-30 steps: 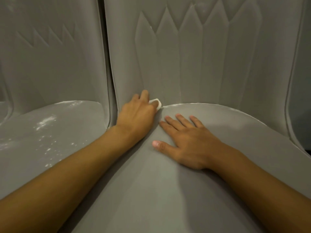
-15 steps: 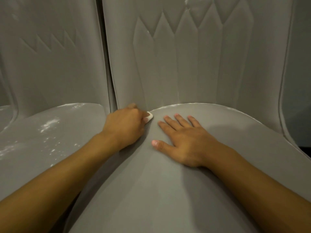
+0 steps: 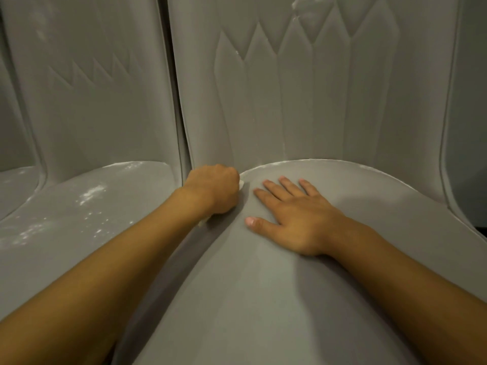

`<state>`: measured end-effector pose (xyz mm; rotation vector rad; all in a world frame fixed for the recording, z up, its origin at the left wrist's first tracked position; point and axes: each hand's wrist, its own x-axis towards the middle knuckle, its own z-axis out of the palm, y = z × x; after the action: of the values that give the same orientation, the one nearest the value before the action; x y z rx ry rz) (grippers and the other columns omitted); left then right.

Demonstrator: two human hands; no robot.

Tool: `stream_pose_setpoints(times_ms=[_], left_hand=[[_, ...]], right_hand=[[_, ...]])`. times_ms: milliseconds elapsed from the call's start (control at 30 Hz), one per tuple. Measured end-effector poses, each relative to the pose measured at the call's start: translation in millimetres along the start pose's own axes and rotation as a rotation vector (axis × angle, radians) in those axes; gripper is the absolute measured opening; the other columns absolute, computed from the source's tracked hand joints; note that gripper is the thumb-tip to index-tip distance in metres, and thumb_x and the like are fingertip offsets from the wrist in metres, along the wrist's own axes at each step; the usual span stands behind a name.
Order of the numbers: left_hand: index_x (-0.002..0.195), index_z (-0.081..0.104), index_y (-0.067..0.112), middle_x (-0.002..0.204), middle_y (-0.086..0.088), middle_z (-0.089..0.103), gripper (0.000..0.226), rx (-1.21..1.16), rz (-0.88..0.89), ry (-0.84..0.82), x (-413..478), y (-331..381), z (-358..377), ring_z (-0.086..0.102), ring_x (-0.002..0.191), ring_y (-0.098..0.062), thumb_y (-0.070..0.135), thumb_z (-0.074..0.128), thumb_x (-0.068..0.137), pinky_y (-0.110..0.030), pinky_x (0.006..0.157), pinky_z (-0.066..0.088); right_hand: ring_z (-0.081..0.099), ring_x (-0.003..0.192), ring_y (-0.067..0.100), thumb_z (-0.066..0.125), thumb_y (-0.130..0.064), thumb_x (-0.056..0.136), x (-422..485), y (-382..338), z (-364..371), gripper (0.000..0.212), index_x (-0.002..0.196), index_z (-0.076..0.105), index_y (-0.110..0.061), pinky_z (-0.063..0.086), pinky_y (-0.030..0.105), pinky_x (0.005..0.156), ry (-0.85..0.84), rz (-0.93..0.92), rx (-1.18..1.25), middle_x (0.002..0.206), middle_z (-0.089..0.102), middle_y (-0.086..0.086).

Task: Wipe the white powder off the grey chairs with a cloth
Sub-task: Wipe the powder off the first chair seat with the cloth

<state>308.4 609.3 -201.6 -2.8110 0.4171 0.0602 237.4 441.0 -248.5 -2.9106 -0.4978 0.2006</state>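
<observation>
We see two grey chairs side by side. The left hand (image 3: 214, 189) is closed into a fist at the back left corner of the middle chair (image 3: 263, 299), where the seat meets the backrest (image 3: 303, 101). It is clenched around a white cloth (image 3: 241, 183), of which only a small piece shows at the knuckles; the rest is hidden inside the fist. The right hand (image 3: 292, 217) lies flat on the same seat just beside the fist, with its fingers straight and spread, and it holds nothing. A thin line of white powder (image 3: 263, 165) runs along the back edge of this seat. The left chair (image 3: 79, 227) has many white specks and smears on its seat. Some faint white marks are also high on the backrest.
</observation>
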Motion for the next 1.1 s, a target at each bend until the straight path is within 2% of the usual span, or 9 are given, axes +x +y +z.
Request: stream_pose_setpoints(times_ms=[100, 167, 267, 333, 400, 533, 700, 1000, 1100], left_hand=[[0.110, 0.067, 0.021, 0.105, -0.003, 0.063, 0.031, -0.008, -0.003, -0.002, -21, -13, 5, 0.058, 0.088, -0.027, 0.035, 0.041, 0.104, -0.038, 0.080, 0.050], [0.112, 0.068, 0.027, 0.109, -0.003, 0.062, 0.032, -0.034, 0.012, 0.059, -34, -19, 10, 0.061, 0.093, -0.030, 0.036, 0.038, 0.105, -0.038, 0.079, 0.049], [0.117, 0.063, 0.033, 0.099, -0.001, 0.049, 0.028, -0.036, 0.030, 0.177, -36, -17, 12, 0.062, 0.095, -0.033, 0.036, 0.038, 0.106, -0.037, 0.071, 0.041], [0.120, 0.058, 0.033, 0.096, -0.002, 0.039, 0.024, 0.006, 0.059, 0.238, -24, -11, 7, 0.062, 0.089, -0.034, 0.034, 0.039, 0.106, -0.038, 0.067, 0.039], [0.122, 0.058, 0.028, 0.102, -0.007, 0.040, 0.023, 0.052, 0.067, 0.261, -6, 1, 1, 0.062, 0.087, -0.035, 0.028, 0.041, 0.105, -0.039, 0.065, 0.036], [0.131, 0.060, 0.015, 0.128, -0.012, 0.048, 0.030, 0.188, 0.097, 0.209, 20, 25, 0, 0.062, 0.107, -0.031, 0.023, 0.048, 0.104, -0.037, 0.072, 0.037], [0.133, 0.059, 0.017, 0.135, -0.013, 0.054, 0.034, 0.160, 0.039, 0.107, 21, 23, -2, 0.059, 0.118, -0.034, 0.022, 0.039, 0.106, -0.037, 0.080, 0.037], [0.118, 0.068, 0.027, 0.115, -0.003, 0.065, 0.032, -0.070, 0.032, -0.038, -23, -20, 10, 0.062, 0.098, -0.027, 0.036, 0.041, 0.104, -0.040, 0.086, 0.052], [0.115, 0.065, 0.032, 0.109, -0.003, 0.056, 0.030, -0.078, 0.036, 0.037, -47, -25, 14, 0.059, 0.091, -0.028, 0.037, 0.037, 0.107, -0.038, 0.077, 0.045]], right_hand=[[-0.014, 0.153, 0.015, 0.007, -0.081, 0.087, 0, 0, 0, 0.085, 0.159, -0.002, -0.036, -0.008, 0.047, 0.123, -0.003, 0.008, -0.001, 0.167, -0.010, -0.010], [-0.014, 0.153, 0.015, 0.007, -0.080, 0.088, 1, -1, 0, 0.084, 0.159, -0.003, -0.036, -0.008, 0.047, 0.123, -0.005, 0.011, -0.003, 0.167, -0.010, -0.010], [-0.014, 0.153, 0.015, 0.007, -0.080, 0.088, 1, -2, 0, 0.084, 0.159, -0.003, -0.036, -0.008, 0.047, 0.123, -0.001, 0.014, -0.005, 0.167, -0.011, -0.010], [-0.014, 0.153, 0.015, 0.007, -0.080, 0.088, 2, -2, 0, 0.084, 0.159, -0.003, -0.036, -0.008, 0.047, 0.123, -0.006, 0.015, -0.011, 0.167, -0.011, -0.010], [-0.013, 0.153, 0.015, 0.007, -0.080, 0.088, 2, -2, -1, 0.084, 0.159, -0.002, -0.036, -0.007, 0.046, 0.123, -0.001, 0.018, -0.018, 0.167, -0.010, -0.010], [-0.012, 0.153, 0.015, 0.009, -0.079, 0.089, 0, -4, -2, 0.083, 0.159, -0.002, -0.035, -0.007, 0.046, 0.123, 0.002, 0.021, -0.017, 0.167, -0.009, -0.010], [-0.011, 0.153, 0.015, 0.008, -0.078, 0.090, -2, -3, -2, 0.082, 0.159, -0.002, -0.035, -0.006, 0.046, 0.124, -0.002, 0.017, -0.021, 0.167, -0.008, -0.010], [-0.011, 0.153, 0.015, 0.008, -0.078, 0.089, -3, -2, -1, 0.081, 0.159, -0.001, -0.037, -0.007, 0.044, 0.124, 0.003, 0.014, -0.015, 0.167, -0.009, -0.011], [-0.011, 0.153, 0.014, 0.008, -0.078, 0.089, -2, -2, 0, 0.082, 0.159, 0.000, -0.036, -0.007, 0.045, 0.123, 0.012, 0.016, -0.014, 0.167, -0.009, -0.011]])
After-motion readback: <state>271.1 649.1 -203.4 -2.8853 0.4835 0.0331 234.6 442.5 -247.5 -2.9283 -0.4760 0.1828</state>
